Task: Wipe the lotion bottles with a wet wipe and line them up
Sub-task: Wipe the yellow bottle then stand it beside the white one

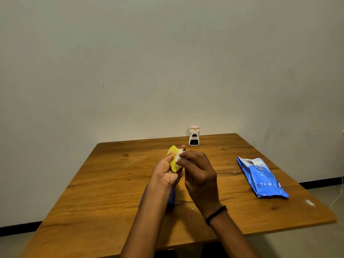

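Yellow plastic lotion bottle (174,159), held above the middle of the brown wooden table (104,185), was being wiped

The left hand (164,174) gripped it from the left, fingers curled round the body, long axis tilted up and away. The right hand (198,172), just right of it, pinched a crumpled white wet wipe (179,157) against its right face. A white lotion bottle with a dark label (194,136) stood upright at the far edge, well apart; the right hand looked nearer that spot. A blue wipe pack (262,178) lay to the right
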